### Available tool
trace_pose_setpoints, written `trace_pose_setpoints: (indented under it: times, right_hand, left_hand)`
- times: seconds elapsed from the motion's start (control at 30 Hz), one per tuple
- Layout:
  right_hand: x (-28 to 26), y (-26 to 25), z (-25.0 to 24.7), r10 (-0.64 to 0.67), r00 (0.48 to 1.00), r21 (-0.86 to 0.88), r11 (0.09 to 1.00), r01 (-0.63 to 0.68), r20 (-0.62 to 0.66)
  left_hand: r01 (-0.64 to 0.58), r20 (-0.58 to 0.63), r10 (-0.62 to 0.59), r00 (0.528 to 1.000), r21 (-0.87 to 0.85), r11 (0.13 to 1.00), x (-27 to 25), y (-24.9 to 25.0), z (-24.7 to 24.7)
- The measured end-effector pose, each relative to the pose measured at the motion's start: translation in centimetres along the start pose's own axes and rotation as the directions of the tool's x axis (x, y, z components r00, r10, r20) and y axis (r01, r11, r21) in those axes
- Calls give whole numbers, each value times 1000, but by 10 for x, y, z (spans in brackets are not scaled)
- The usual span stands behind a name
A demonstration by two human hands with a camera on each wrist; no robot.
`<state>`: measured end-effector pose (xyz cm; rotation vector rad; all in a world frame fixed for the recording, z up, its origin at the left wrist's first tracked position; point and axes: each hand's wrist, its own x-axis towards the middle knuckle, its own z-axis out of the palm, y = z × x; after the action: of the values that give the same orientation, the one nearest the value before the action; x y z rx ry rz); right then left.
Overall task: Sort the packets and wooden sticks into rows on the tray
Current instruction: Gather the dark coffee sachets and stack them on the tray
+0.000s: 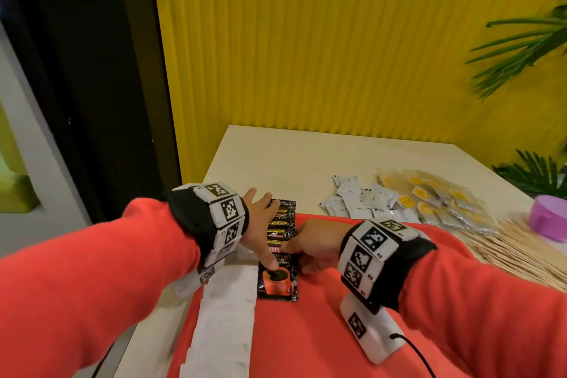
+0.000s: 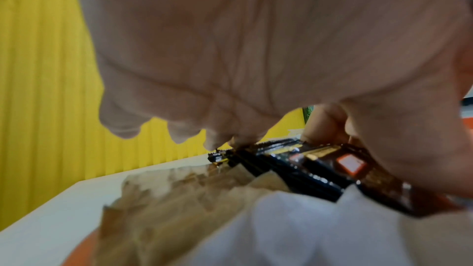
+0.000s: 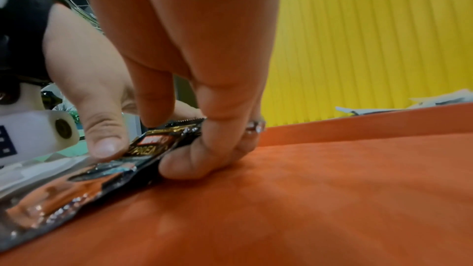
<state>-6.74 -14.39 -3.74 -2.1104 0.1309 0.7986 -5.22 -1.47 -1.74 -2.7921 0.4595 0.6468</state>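
Observation:
An orange tray (image 1: 322, 337) lies in front of me. On its left side runs a row of white packets (image 1: 224, 316), and beside that a row of overlapping black coffee packets (image 1: 280, 233). My left hand (image 1: 260, 230) spans the black row with fingers spread; its thumb (image 3: 105, 145) presses the nearest black packet (image 3: 115, 169) and its fingertips (image 1: 273, 201) touch the far end. My right hand (image 1: 302, 250) pinches the right edge of the black row between a finger on top and a curled digit at the side (image 3: 189, 161).
On the pale table (image 1: 291, 156) behind the tray lie a heap of loose white packets (image 1: 359, 199), clear packets with yellow labels (image 1: 445, 202), a spread of wooden sticks (image 1: 521, 255) and a purple bowl (image 1: 549, 218). A yellow ribbed wall and plants stand behind.

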Motion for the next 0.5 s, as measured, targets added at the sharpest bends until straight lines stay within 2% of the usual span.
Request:
trace_pose_setpoints:
  times: [0.13,0.4,0.47,0.5]
  right_hand:
    - [2,0,-1,27,999,41,999,-26,-19]
    - [-10,-1,-11,0,1000,-91,996,0,-5]
    - [-11,-4,-25,-42,996,-225,974,24,-77]
    - [-14,-5,-32,-75,989,-360,933,25,-125]
  left_hand:
    - [-15,-23,16,1000,40,999,-9,6,-3]
    - [-9,22,8,1000,19,1000,-13,10,-13]
    - [-4,27,4,1000,-5,1000,-11,9,-18]
    - [0,23,1,1000,-32,1000,-10,9,-22]
